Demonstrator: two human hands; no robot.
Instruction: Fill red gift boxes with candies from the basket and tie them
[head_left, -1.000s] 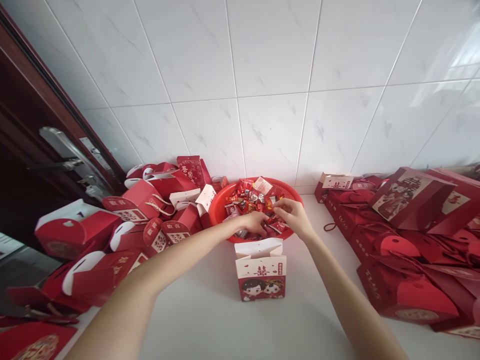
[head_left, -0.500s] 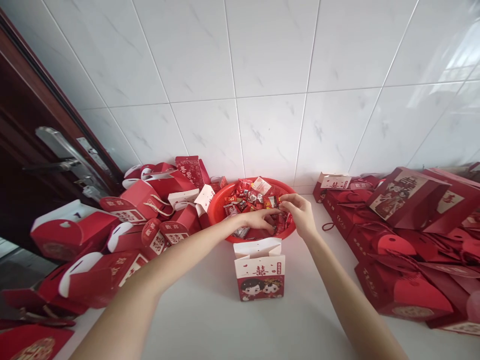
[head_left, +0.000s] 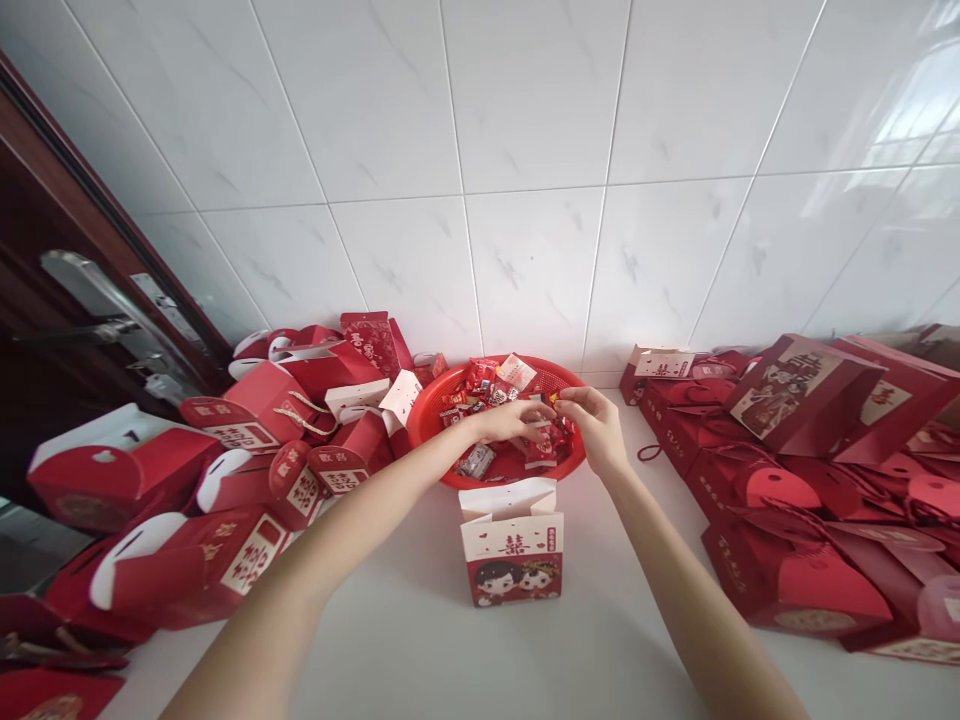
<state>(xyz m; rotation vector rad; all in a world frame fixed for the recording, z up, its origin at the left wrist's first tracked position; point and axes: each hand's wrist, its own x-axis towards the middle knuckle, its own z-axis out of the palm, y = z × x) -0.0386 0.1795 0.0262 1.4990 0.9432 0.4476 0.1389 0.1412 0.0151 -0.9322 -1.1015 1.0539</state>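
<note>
A red oval basket (head_left: 442,460) stands by the wall with wrapped candies (head_left: 480,376) inside. My left hand (head_left: 517,420) is over the candies, its fingers apart and bent down, with a red candy (head_left: 541,445) just below the fingertips. At the basket's right side, my right hand (head_left: 592,415) is pinched at the thumb and forefinger, beside a small yellow and red wrapper. What it holds is too small to name. In front of the basket an open-topped box (head_left: 514,560) with two cartoon faces stands upright on the white table (head_left: 420,640).
Red gift boxes (head_left: 247,410) crowd the left side, some with rope handles. More red boxes and bags (head_left: 799,400) are piled at the right. A tiled wall (head_left: 525,110) rises behind, and a door with a metal handle (head_left: 105,290) is at the far left.
My left hand has lifted a little from the candies, showing a silvery wrapper and the red candy beneath. My right hand stays pinched at the basket's edge. The view has shifted slightly.
</note>
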